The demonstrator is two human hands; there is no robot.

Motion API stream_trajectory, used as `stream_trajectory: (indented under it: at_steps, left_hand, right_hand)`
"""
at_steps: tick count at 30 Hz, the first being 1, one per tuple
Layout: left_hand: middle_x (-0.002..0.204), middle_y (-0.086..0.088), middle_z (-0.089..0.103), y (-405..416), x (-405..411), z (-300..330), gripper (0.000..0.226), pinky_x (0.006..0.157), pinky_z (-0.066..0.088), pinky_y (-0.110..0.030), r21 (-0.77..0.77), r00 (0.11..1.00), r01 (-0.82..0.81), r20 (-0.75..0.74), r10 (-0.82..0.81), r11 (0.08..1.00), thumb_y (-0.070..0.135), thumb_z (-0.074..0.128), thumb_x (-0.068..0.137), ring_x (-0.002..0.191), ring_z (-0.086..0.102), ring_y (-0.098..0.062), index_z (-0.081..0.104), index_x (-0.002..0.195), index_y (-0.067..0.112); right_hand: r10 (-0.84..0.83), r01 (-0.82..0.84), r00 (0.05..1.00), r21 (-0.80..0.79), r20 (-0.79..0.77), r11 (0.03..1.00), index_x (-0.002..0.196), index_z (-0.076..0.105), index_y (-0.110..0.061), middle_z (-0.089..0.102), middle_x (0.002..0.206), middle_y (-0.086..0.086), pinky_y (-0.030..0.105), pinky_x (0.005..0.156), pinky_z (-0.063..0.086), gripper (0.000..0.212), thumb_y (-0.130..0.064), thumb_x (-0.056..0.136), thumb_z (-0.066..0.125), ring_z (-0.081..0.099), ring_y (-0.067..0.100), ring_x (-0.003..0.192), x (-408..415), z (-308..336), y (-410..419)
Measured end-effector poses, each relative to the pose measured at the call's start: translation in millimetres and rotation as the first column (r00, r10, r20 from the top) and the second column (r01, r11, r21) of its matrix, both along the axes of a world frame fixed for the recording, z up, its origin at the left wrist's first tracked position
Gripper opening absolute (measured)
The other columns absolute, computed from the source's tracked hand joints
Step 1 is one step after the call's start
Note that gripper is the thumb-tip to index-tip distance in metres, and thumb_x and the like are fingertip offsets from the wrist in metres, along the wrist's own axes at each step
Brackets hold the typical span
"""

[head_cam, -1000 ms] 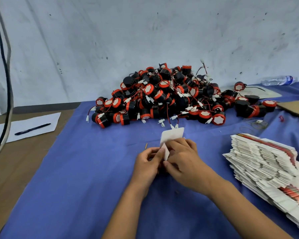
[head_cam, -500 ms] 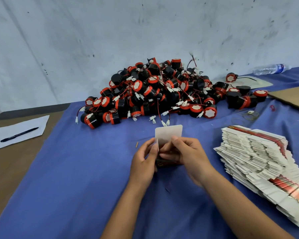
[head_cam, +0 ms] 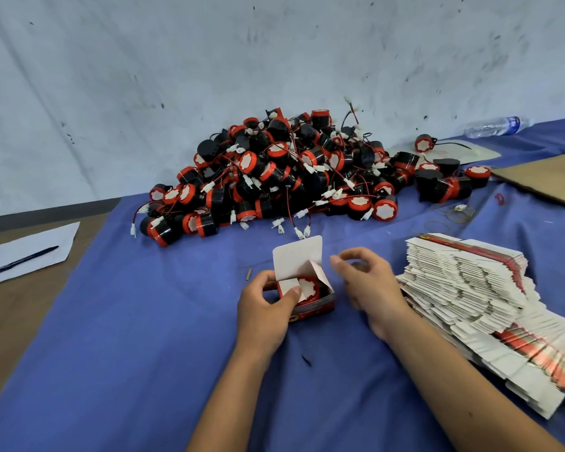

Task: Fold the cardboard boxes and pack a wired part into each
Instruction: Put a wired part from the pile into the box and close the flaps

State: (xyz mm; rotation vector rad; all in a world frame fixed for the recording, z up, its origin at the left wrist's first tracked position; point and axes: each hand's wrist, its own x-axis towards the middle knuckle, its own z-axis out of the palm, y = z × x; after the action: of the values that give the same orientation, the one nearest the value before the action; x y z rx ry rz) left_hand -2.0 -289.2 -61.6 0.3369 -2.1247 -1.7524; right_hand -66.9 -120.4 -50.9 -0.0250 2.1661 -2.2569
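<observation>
A small red-and-white cardboard box (head_cam: pixel 310 309) stands on the blue cloth with its white lid flap (head_cam: pixel 297 257) upright. Inside it sits a red-rimmed wired part (head_cam: pixel 309 288). My left hand (head_cam: pixel 268 308) grips the box's left side, the thumb pressing a white side flap down over the part. My right hand (head_cam: pixel 366 285) hovers just right of the box with loosely curled fingers, holding nothing. Behind lies a big pile of black-and-red wired parts (head_cam: pixel 291 177). A fanned stack of flat unfolded boxes (head_cam: pixel 477 298) lies to the right.
Blue cloth (head_cam: pixel 128 337) covers the table; bare brown tabletop shows at the left with a white sheet and black pen (head_cam: pixel 20 261). A plastic bottle (head_cam: pixel 496 125) lies at the back right, a brown cardboard sheet (head_cam: pixel 542 181) near it. The wall stands close behind the pile.
The box has been opened up and now shows the part inside. My right hand has let go of the box and moved off to the right; my left hand keeps hold.
</observation>
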Motion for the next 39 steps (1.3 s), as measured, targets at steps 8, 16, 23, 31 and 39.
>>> stream_trajectory:
  at_steps: [8,16,23,31,39]
  left_hand:
    - [0.09,0.004,0.075,-10,4,-8,0.04,0.071,0.057,-0.05,0.002,0.981,-0.081,-0.175,0.08,0.997,-0.011,0.069,0.084,0.068,0.057,-0.02,0.077,0.091,0.028]
    - [0.122,0.004,0.074,-30,15,2,0.048,0.07,0.055,-0.025,0.153,0.995,0.072,-0.075,-0.061,0.986,-0.017,0.041,0.092,0.094,0.069,-0.002,0.083,0.087,0.006]
    - [0.133,0.009,0.065,-47,25,0,0.03,0.092,0.054,-0.028,-0.245,0.968,0.203,-0.093,-0.231,0.948,0.003,0.086,0.08,0.122,0.06,0.001,0.078,0.104,0.018]
    - [0.129,0.011,0.066,-47,21,-3,0.028,0.104,0.049,-0.031,-0.414,0.976,0.111,-0.128,-0.178,0.903,0.008,0.088,0.079,0.127,0.054,0.006,0.079,0.102,0.021]
    - [0.127,0.013,0.065,-47,24,0,0.075,0.091,0.058,-0.035,-0.382,0.979,0.163,-0.05,-0.196,0.91,0.001,0.088,0.073,0.1,0.068,-0.01,0.06,0.136,0.03]
  right_hand:
    - [0.349,-0.296,0.905,0.229,-0.243,0.927,0.107,0.072,-0.026,0.063,0.074,-0.022,0.02,0.047,0.039,0.034,0.003,0.097,0.058,0.041,0.013,0.047,13,-8,-23]
    - [0.55,-0.522,0.819,0.184,-0.167,0.833,0.114,0.078,-0.019,0.056,0.127,0.0,0.035,0.073,0.063,0.021,-0.022,0.094,0.072,0.066,0.021,0.104,16,-6,-14]
    - [0.489,-0.227,0.759,0.529,-0.43,0.818,0.113,0.078,-0.022,0.062,0.118,-0.011,0.022,0.081,0.055,0.038,-0.026,0.077,0.09,0.064,0.008,0.1,13,-14,-18]
    - [0.508,-0.121,0.688,0.608,-0.519,0.785,0.108,0.075,-0.021,0.061,0.11,-0.009,0.011,0.075,0.045,0.031,-0.03,0.08,0.087,0.062,0.004,0.091,11,-19,-22]
    - [0.434,-0.085,0.689,0.53,-0.58,0.843,0.115,0.073,-0.029,0.07,0.105,-0.018,0.022,0.074,0.055,0.027,-0.045,0.096,0.063,0.067,0.007,0.094,16,-13,-27]
